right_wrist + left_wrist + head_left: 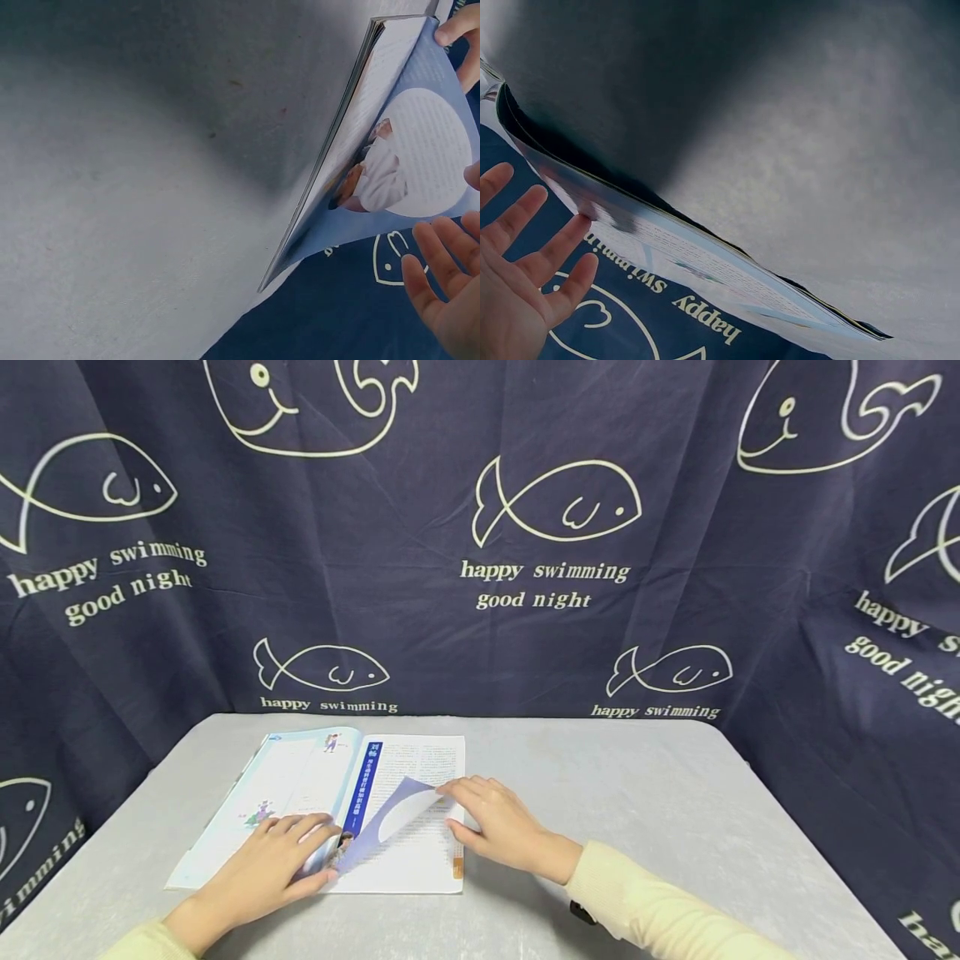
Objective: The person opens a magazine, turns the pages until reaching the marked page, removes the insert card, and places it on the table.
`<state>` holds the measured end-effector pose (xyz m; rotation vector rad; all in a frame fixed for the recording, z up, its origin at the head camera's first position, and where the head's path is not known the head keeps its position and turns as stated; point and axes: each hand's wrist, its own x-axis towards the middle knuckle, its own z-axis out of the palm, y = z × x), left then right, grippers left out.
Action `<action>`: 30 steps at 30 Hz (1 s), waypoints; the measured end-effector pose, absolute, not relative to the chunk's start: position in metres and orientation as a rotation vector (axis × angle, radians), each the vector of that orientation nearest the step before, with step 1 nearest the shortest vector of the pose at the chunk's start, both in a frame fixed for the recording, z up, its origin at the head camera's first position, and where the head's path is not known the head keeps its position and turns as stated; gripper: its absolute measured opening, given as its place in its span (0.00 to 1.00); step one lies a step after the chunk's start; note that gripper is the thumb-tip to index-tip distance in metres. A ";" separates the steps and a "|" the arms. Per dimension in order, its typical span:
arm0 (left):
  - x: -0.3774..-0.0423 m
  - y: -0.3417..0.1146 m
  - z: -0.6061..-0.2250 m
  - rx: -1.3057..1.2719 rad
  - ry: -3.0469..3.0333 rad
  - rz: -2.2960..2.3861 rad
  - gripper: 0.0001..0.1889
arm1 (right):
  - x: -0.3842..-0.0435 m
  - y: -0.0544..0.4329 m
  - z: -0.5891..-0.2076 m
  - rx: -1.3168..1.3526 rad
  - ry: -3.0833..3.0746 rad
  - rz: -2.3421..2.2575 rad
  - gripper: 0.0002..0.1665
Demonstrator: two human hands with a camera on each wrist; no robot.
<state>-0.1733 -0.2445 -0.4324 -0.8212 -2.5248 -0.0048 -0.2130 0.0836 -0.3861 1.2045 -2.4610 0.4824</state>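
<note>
An open magazine [300, 777] lies on the left part of the table, its left page pale with small coloured drawings. One blue page [375, 822] with a white round area is lifted and curled over the right half. My right hand [498, 827] is at this page's raised edge, fingertips touching it, the thumb apart below; in the right wrist view the fingers are spread loosely. My left hand [262, 864] rests on the lower left page near the spine, its thumb by the lifted page's bottom. The left wrist view shows the left fingers [559, 251] extended and spread.
The grey table [637, 810] extends to the right of the magazine. Dark blue curtain [420, 568] with fish drawings and lettering hangs behind and at both sides. A small black item [582, 913] shows under the right sleeve.
</note>
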 end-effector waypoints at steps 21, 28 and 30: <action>-0.176 -0.248 -0.431 -0.784 -2.512 -0.045 0.36 | -0.210 0.084 -0.403 1.354 -2.573 0.307 0.21; -0.178 -0.248 -0.430 -0.761 -2.507 -0.063 0.44 | -0.208 0.084 -0.406 1.386 -2.650 0.265 0.22; -0.177 -0.248 -0.430 -0.754 -2.501 -0.058 0.44 | -0.207 0.085 -0.406 1.394 -2.676 0.260 0.23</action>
